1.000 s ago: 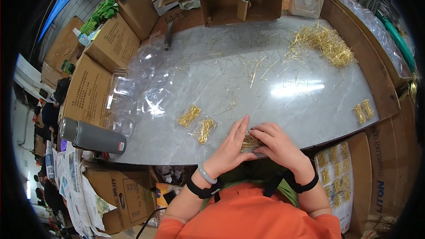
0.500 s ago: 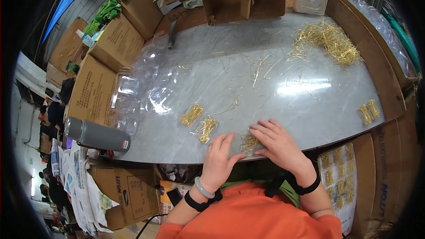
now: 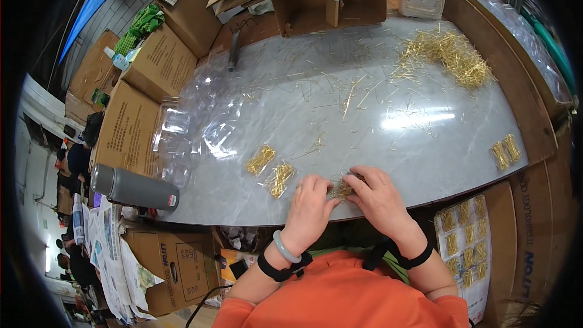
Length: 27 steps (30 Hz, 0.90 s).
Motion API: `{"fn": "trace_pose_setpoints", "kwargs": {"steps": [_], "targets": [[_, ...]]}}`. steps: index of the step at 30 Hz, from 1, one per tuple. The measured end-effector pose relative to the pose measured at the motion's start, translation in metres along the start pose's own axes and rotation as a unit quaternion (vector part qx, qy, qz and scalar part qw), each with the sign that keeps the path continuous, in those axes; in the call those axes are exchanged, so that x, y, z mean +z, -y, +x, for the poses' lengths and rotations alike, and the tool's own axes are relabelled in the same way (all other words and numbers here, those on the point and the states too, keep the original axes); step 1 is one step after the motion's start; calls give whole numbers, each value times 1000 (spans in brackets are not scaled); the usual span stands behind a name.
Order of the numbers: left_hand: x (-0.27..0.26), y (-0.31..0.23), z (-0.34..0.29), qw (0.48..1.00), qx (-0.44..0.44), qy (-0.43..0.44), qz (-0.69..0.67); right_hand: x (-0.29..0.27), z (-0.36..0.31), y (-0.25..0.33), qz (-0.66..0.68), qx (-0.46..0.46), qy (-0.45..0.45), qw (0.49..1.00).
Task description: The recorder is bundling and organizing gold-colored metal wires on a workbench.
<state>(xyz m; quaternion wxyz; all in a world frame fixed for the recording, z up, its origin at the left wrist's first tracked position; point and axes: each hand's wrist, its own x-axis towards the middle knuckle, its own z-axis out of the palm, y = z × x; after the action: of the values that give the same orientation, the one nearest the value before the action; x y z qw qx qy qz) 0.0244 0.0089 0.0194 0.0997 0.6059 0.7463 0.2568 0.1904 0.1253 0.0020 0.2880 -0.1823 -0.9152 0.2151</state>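
Observation:
A small bunch of gold wire hooks (image 3: 340, 189) lies at the near edge of the table, between my two hands. My left hand (image 3: 308, 205) closes on its left side with thumb and fingers. From the right, my right hand (image 3: 378, 199) grips the same bunch, its fingers curled over the top and partly hiding it. Just left of my hands are two clear plastic pouches of gold hooks, a nearer pouch (image 3: 280, 180) and a farther pouch (image 3: 260, 159). Loose hooks (image 3: 318, 141) are scattered beyond my fingers.
A large heap of gold hooks (image 3: 449, 58) sits at the far right; two bundles (image 3: 505, 151) lie by the right edge. Clear plastic trays (image 3: 209, 115) cover the left side. A grey bottle (image 3: 135, 187) lies at the near left. Cardboard boxes (image 3: 126, 130) border the table.
My right hand's fingers have drawn in from lying flatter to curling over the bunch. My left hand's fingers have moved right, closer against it.

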Motion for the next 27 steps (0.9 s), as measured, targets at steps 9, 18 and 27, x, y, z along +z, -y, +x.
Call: {"fn": "trace_pose_setpoints", "kwargs": {"steps": [9,18,27], "targets": [[8,1,-1,977,68,-27,-199,2,1,-4,-7,-7,33,999],[23,2,16,988,150,23,-27,-8,-5,-8,177,123,-110,970],[33,-1,13,984,171,16,-46,-23,-37,-7,-26,126,-79,989]]}}
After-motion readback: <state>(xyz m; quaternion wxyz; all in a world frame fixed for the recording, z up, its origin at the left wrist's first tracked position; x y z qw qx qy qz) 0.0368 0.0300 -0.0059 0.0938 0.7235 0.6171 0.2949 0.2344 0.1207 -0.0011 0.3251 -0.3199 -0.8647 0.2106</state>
